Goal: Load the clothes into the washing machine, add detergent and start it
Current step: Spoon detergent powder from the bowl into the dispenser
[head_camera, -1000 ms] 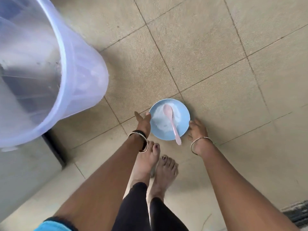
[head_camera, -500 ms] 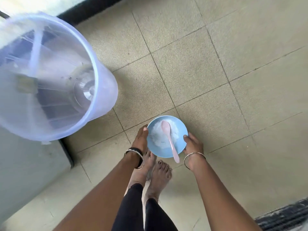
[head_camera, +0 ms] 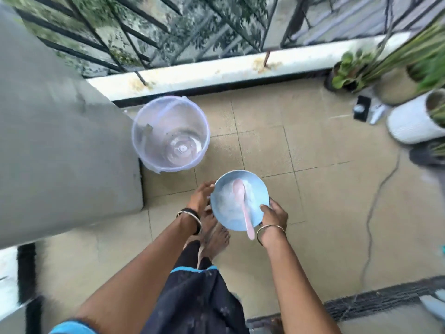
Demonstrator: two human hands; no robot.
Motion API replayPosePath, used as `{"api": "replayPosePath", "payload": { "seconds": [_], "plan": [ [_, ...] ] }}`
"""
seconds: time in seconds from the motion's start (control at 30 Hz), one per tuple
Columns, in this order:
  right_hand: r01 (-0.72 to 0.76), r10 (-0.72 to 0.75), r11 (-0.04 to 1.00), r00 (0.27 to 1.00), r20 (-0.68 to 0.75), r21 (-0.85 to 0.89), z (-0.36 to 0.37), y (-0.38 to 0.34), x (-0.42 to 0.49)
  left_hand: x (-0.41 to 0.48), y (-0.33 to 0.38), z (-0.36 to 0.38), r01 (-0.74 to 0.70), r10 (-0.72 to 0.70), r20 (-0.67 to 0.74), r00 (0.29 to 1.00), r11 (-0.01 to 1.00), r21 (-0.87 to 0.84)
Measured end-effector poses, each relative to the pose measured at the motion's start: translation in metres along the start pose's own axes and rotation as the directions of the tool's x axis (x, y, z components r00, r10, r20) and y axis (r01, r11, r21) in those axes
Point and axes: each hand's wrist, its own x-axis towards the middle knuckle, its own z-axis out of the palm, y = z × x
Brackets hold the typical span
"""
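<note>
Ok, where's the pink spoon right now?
Head view, lower centre: the spoon lies in the blue bowl on white powder, its handle sticking out over the near rim beside the right hand.

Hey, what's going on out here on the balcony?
A person stands barefoot on the tiled floor, holding a blue bowl of white powder, probably detergent, with a pink spoon lying in it. The right hand grips the bowl's near right rim, and the left hand rests against its left side. A clear bucket stands on the floor beside a large grey block at the left.
</note>
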Motion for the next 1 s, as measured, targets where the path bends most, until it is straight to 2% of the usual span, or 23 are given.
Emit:
{"api": "replayPosePath", "payload": {
  "seconds": [0.17, 0.33, 0.47, 0.7, 0.87, 1.0],
  "plan": [
    [0.043, -0.054, 0.99, 0.995, 0.079, 0.132, -0.026, -0.088, -0.136, -0.106, 0.033, -0.03, -0.093, 0.095, 0.06, 0.994, 0.995, -0.032],
    [0.146, -0.174, 0.976, 0.97, 0.172, 0.162, -0.034, -0.125, -0.228, -0.191, 0.062, -0.076, -0.243, 0.24, 0.134, 0.962, 0.97, 0.006],
    [0.253, -0.28, 0.956, 0.934, 0.222, 0.146, -0.022, -0.146, -0.286, -0.243, 0.078, -0.115, -0.334, 0.338, 0.132, 0.932, 0.941, -0.053],
    [0.428, -0.462, 0.887, 0.826, 0.324, 0.175, 0.032, -0.166, -0.393, -0.311, 0.087, -0.206, -0.487, 0.516, 0.082, 0.853, 0.842, -0.233],
    [0.49, -0.541, 0.841, 0.758, 0.366, 0.228, 0.087, -0.154, -0.475, -0.35, 0.093, -0.285, -0.537, 0.591, 0.038, 0.806, 0.756, -0.375],
    [0.509, -0.574, 0.818, 0.703, 0.419, 0.268, 0.133, -0.132, -0.533, -0.37, 0.086, -0.35, -0.635, 0.674, -0.047, 0.737, 0.667, -0.389]
  ]
}}
